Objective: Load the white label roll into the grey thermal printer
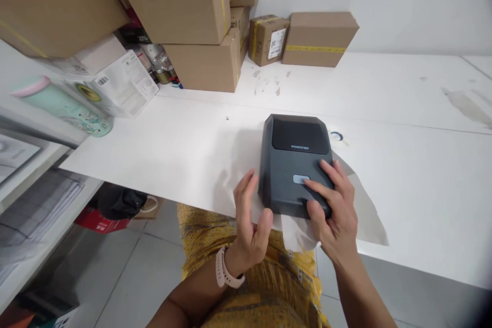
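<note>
A dark grey label printer (pixel 286 184) with a black lid panel and a pale oblong button (pixel 301 179) stands near the table's front edge. My right hand (pixel 334 205) rests over its right front part, fingers spread, the index fingertip at the button and the thumb at the front edge. Beside the printer's left front corner, my left hand (pixel 249 223) is held open, thumb apart from the fingers; nothing is in it. White paper (pixel 298 233) hangs over the table edge below the printer's front.
Cardboard boxes (pixel 207 64) are stacked at the back left, with two smaller cartons (pixel 321 41) against the wall. A mint-green tumbler (pixel 69 107) leans at the left near a white box (pixel 123 84). Shelves (pixel 34 169) stand left of the white table (pixel 184 143).
</note>
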Tool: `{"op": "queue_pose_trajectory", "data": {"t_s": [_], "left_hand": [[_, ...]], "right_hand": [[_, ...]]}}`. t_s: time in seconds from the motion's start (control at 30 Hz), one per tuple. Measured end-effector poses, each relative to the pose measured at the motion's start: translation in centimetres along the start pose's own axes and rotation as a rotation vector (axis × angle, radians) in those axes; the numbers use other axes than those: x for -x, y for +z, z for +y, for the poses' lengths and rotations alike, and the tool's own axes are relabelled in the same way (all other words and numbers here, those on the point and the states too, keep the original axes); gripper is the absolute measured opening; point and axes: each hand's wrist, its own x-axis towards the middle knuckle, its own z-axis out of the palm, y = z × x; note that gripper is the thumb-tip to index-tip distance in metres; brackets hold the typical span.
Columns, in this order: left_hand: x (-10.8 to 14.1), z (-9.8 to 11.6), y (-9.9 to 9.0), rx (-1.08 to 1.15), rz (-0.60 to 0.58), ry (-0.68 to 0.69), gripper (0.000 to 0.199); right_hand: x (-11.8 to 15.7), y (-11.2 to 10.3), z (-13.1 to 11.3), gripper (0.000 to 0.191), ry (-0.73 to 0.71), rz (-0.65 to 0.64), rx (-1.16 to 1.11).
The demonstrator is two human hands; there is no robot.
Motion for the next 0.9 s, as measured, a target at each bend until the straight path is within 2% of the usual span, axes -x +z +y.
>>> {"op": "queue_pose_trajectory", "data": {"t_s": [0.07,0.13,0.2,0.3,0.37,0.47,0.57,0.63,0.73,0.8,0.9], "left_hand": [[-0.3,0.2,0.1,0.018,-0.12,-0.042,0.062],[-0.4,0.4,-0.1,0.042,-0.167,-0.047,0.063],[-0.6,0.7,-0.3,0.086,-0.168,-0.044,0.063],[-1.9,1.0,-0.4,0.199,-0.131,-0.032,0.06],[-3.5,1.1,-0.1,0.298,-0.08,0.001,0.057],[-6.3,0.4,0.5,0.381,-0.006,0.005,0.052],[-8.4,-1.3,1.0,0.274,-0.024,-0.156,0.058],[-9.1,-2.6,1.2,0.269,-0.107,-0.309,0.067],[-9.3,-3.8,1.2,0.442,-0.244,-0.502,0.078],[-9.3,-3.9,1.1,0.518,-0.27,-0.546,0.08],[-9.4,-3.5,0.9,0.534,-0.255,-0.544,0.079]], "right_hand": [[1.5,0.4,0.1,0.046,0.066,0.06,-0.075],[2.7,0.7,0.0,0.056,0.124,0.091,-0.122],[2.9,0.5,-0.3,0.062,0.142,0.09,-0.158],[1.2,-0.5,-1.1,0.068,0.132,0.053,-0.157],[-1.1,-1.4,-1.5,0.071,0.085,0.047,-0.108],[-5.9,-2.5,-1.8,0.066,-0.059,0.101,0.003],[-11.3,-3.1,-1.9,0.059,-0.13,0.171,0.1],[-15.0,-3.3,-2.0,0.061,-0.098,0.191,0.165],[-20.0,-3.5,-1.8,0.072,0.011,0.153,0.252],[-22.9,-3.4,-1.1,0.081,0.089,0.102,0.272],[-26.6,-2.8,0.8,0.091,0.156,0.066,0.212]]}}
